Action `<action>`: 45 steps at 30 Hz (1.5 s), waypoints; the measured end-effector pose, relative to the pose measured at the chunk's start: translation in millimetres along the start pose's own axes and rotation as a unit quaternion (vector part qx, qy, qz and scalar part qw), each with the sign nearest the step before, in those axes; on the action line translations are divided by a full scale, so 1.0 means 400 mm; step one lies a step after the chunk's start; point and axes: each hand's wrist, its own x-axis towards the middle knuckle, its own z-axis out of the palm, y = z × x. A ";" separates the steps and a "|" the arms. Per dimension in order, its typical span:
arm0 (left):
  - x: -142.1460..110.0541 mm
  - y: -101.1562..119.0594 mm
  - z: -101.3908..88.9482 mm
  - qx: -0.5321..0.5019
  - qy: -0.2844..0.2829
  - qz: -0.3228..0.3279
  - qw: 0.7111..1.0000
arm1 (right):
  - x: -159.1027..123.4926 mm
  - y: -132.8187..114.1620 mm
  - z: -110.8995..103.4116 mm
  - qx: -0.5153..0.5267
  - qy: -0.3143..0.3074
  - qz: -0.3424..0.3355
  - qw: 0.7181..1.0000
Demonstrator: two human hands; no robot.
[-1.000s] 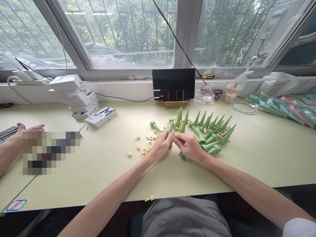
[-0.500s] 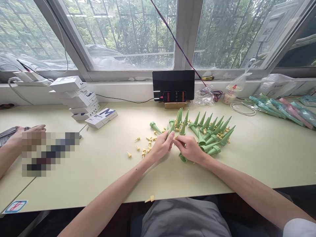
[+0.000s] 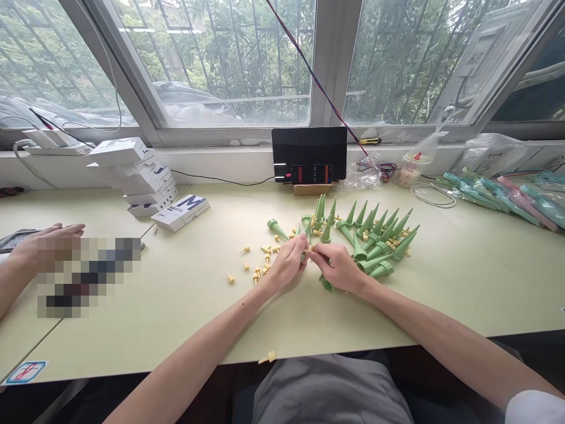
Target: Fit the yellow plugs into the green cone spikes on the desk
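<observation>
My left hand (image 3: 288, 260) is closed around a green plastic cone (image 3: 308, 227), a watering spike by its look; its tip shows above the fingers and the rest is hidden. Close beside it, my right hand (image 3: 339, 266) pinches a small yellow plastic piece (image 3: 311, 249) against the spike's side. Several loose yellow nozzle-like pieces (image 3: 246, 266) lie left of my hands. To the right, many green spikes (image 3: 378, 247) stand or lie in a cluster, with yellow pieces among them.
A phone (image 3: 311, 174) leans on a black tablet (image 3: 309, 141) at the back. White boxes (image 3: 145, 182) are stacked at left, near another person's hand (image 3: 44, 244). Bagged coloured items (image 3: 498, 197) lie far right. One yellow piece (image 3: 267, 357) sits at the front edge.
My left hand has turned the spike slightly, so less of it shows. The yellow piece at my right fingertips is now more visible. The other person's hand at left shifted slightly.
</observation>
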 end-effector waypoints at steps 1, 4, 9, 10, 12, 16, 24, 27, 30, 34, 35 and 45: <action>-0.001 0.000 0.000 -0.003 -0.003 0.001 1.000 | 0.000 0.000 -0.001 0.004 -0.004 0.001 1.000; -0.002 0.001 -0.001 -0.009 -0.008 0.002 1.000 | 0.000 -0.002 -0.003 0.015 -0.011 0.003 1.000; -0.003 0.000 -0.003 -0.001 -0.008 -0.008 1.000 | -0.001 -0.006 -0.003 -0.008 0.008 -0.007 1.000; -0.003 -0.002 -0.004 0.000 -0.008 -0.006 1.000 | -0.001 -0.006 -0.003 -0.013 0.014 -0.010 1.000; -0.002 -0.005 -0.005 -0.002 -0.009 0.001 1.000 | -0.001 -0.006 -0.002 -0.018 0.020 -0.015 1.000; -0.002 -0.006 -0.004 0.001 -0.011 0.006 1.000 | -0.001 -0.004 -0.002 -0.013 0.007 -0.013 1.000; -0.001 -0.007 -0.002 0.008 -0.010 0.012 1.000 | -0.001 -0.004 -0.003 -0.006 -0.005 -0.007 1.000; 0.001 -0.009 -0.002 0.009 -0.004 0.013 1.000 | -0.001 -0.007 -0.002 -0.019 0.010 -0.019 1.000; 0.001 -0.008 -0.002 0.014 -0.005 0.012 1.000 | -0.002 -0.008 -0.002 -0.013 0.007 -0.019 1.000; 0.000 -0.001 0.000 0.022 -0.011 0.010 1.000 | -0.002 -0.004 -0.001 0.007 -0.014 -0.014 1.000; -0.001 0.001 0.000 0.021 -0.011 0.010 1.000 | -0.002 -0.002 -0.001 0.009 -0.018 -0.013 1.000; 0.001 0.001 0.002 0.021 -0.007 0.015 1.000 | 0.001 -0.009 -0.005 -0.009 0.008 -0.024 1.000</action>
